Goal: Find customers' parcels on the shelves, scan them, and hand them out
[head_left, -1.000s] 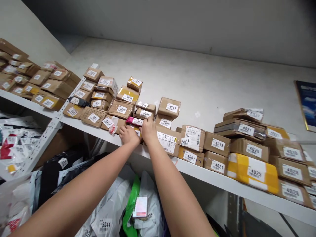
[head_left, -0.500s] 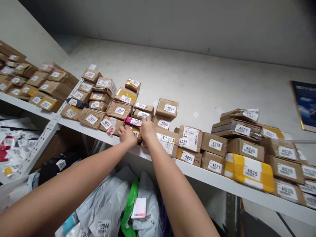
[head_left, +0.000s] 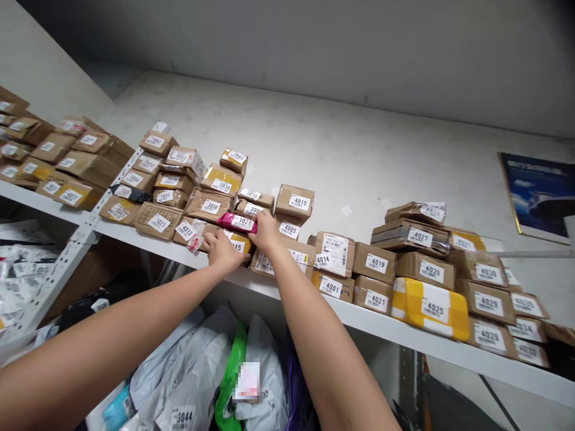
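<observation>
A small yellow-taped box, its label ending in 45, sits on the upper shelf. My left hand is closed around the left and lower part of this box, thumb across its lower front. On top of it lies a thin pink parcel labelled 1021. The curled fingers of my right hand grip the pink parcel's right end; their tips are partly hidden. Just above are the cartons 3006 and 3016. Carton 4013 stands left of my left hand.
The white shelf edge runs beneath several stacked, numbered cartons. A yellow-and-white parcel labelled 4025 lies to the right. Under the shelf hang or lie grey plastic mailers and a green bag. A perforated upright stands left.
The view has shifted, so the shelf appears farther left and more of the right side shows. Both hands remain at the pink parcel and the yellow-taped box, with more of the pink parcel visible.
</observation>
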A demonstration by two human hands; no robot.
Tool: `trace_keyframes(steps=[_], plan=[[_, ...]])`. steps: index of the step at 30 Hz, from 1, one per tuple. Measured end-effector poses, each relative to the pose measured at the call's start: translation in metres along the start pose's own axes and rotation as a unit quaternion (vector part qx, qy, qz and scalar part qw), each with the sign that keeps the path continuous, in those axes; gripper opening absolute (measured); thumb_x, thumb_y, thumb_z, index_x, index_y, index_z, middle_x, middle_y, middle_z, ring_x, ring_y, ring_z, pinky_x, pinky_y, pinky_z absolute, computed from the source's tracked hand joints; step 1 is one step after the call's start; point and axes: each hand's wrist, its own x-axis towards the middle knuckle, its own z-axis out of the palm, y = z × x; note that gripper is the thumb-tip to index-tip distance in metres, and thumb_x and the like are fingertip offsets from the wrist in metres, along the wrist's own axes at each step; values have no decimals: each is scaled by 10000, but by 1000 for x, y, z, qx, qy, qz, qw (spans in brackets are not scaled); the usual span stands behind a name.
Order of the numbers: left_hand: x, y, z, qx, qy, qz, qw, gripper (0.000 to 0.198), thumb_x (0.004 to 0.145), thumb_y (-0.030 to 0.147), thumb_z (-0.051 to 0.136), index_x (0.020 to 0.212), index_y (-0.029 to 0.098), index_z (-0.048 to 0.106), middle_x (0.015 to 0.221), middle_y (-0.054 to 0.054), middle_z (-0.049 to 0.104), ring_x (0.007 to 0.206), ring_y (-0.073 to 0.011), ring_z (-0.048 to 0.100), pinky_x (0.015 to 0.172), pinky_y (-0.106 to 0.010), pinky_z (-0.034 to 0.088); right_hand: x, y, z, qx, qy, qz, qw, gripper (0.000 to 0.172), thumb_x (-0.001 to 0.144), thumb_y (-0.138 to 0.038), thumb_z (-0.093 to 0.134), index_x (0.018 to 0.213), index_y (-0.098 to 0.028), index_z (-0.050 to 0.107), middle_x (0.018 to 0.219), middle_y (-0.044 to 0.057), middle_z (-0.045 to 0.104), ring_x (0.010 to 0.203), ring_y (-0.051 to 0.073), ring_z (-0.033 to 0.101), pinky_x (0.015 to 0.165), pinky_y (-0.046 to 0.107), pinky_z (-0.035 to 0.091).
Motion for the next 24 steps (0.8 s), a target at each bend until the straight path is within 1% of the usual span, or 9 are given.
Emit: trace_keyframes(steps=[3,6,9,12,15,17,19,22,24], plan=[[-4,2,-4,-9,5,5,1000,861,450,334,814,1154,129,362,1187,-170,353,1189,-373,359,931,-391,396,4,2,-4,11,4,-1,1000,260,620,-58,657,798,-180,512,912,27,517,810,181,542,764,288,471],[-9,4,-7,-18,14,6,1000,851,460,322,793,1163,139,349,1189,-171,341,1204,-384,337,915,-410,406,5,7,-7,22,14,-5,1000,252,621,-67,654,769,-191,492,886,13,503,812,175,534,768,277,462],[-11,3,-12,-18,23,5,1000,848,470,318,777,1175,156,334,1197,-168,335,1206,-390,328,937,-454,384,3,12,-7,31,23,-11,999,251,624,-66,646,768,-193,484,885,13,499,829,177,532,783,280,454],[-14,-3,-24,-18,32,13,999,923,447,332,787,1218,148,314,1203,-169,332,1192,-386,348,990,-476,341,0,14,-5,32,28,-16,999,238,641,-81,642,789,-187,489,910,27,504,847,184,531,794,288,452],[-21,-13,-47,-22,45,29,998,990,432,346,788,1268,119,309,1201,-158,324,1190,-368,361,1023,-429,333,-4,13,-3,22,20,-26,999,239,645,-69,629,813,-179,499,944,42,515,859,183,533,793,280,452],[-29,-23,-68,-19,47,33,998,1013,420,360,781,1284,115,312,1169,-132,336,1181,-341,374,1029,-394,344,-8,12,-1,9,14,-32,999,243,648,-66,616,833,-177,505,968,49,524,857,183,535,778,278,457],[-40,-35,-90,-11,43,27,999,984,419,360,761,1273,127,330,1108,-96,358,1175,-310,380,1038,-369,346,-13,9,1,-9,10,-35,999,240,665,-87,604,866,-178,509,1002,61,531,847,192,539,748,292,467],[-59,-66,-121,-5,32,1,999,919,400,341,735,1232,210,365,1031,-43,359,1142,-277,424,1044,-345,352,-22,3,7,-42,6,-44,998,249,693,-128,595,925,-173,520,1037,87,552,810,215,552,713,335,481],[-73,-96,-138,-11,28,-16,999,932,363,360,743,1210,305,360,1034,-16,350,1115,-282,459,1022,-360,384,-29,-1,13,-66,4,-62,996,246,694,-146,610,928,-166,537,1013,96,579,835,234,556,804,392,470]])
